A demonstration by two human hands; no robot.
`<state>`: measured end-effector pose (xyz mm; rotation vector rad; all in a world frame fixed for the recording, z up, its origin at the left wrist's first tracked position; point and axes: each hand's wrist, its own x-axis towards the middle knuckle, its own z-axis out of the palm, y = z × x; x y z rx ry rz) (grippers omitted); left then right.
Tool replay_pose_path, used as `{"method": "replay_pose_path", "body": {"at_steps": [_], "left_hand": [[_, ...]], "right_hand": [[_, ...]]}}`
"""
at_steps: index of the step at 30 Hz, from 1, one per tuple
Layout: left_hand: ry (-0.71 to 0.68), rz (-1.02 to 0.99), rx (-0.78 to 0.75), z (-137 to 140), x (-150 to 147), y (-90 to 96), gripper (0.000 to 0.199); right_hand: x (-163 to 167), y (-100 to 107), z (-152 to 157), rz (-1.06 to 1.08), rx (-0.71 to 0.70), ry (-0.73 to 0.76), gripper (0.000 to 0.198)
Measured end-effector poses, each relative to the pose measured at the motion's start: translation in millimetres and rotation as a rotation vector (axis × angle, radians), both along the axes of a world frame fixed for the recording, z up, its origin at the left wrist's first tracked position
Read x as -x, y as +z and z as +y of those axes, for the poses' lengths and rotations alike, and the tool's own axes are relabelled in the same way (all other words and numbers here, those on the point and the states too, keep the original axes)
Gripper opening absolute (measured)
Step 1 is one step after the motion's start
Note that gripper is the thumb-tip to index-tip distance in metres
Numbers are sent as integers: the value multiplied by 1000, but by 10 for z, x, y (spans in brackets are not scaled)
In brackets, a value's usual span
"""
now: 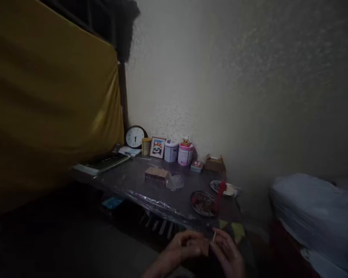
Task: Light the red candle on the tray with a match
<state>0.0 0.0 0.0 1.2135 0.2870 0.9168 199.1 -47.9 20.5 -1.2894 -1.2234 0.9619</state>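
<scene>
Low in the dim view the left hand (181, 247) and the right hand (227, 253) meet close together, fingers curled inward toward each other. Between them stands a thin pale stick (214, 236), upright with a slight tilt, pinched at its lower end by the right hand's fingertips; the left hand is curled just beside it, and the blur hides whether it touches the stick or holds something small of its own.

To handle so slim a piece well, I judge that the pinch should stay light and near the base, with the left hand steadying from the side so the stick neither bends nor slips; the poor light calls for slow, small moves.

The stick lies at the inner edge of the right hand, just above its fingertips, and to the right of the left hand's knuckles.

Beyond the hands a dark surface (133, 181) carries a round dish (203, 203) of small bits, nearest to the right hand, with a red tool (220, 193) leaning by it. Farther off lie a brown block (156, 173) and a clear bag (175, 181); well beyond the left hand, against the wall, stand a clock (135, 136), a small framed picture (157, 147) and a pink tin (185, 153)
</scene>
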Motion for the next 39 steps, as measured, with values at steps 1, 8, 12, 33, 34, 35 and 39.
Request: {"method": "replay_pose_path", "body": {"at_steps": [1, 8, 12, 33, 34, 35, 39], "left_hand": [[6, 1, -6, -10, 0, 0, 55], [4, -44, 41, -42, -36, 32, 53], [12, -45, 54, -29, -54, -4, 55], [78, -217, 248, -100, -13, 191, 46], [85, -236, 257, -108, -22, 208, 44], [94, -258, 262, -114, -34, 210, 41], [96, -310, 288, -123, -99, 118, 35]], "right_hand": [[-1, -2, 4, -4, -10, -9, 61], [-23, -10, 8, -77, -62, -16, 58], [-29, -21, 20, -61, -43, -27, 58], [289, 300, 3, 110, -233, -473, 48], [300, 292, -2, 17, -305, -482, 42], [319, 293, -12, -89, -385, -488, 35], [439, 373, -94, -480, -694, -476, 13]]}}
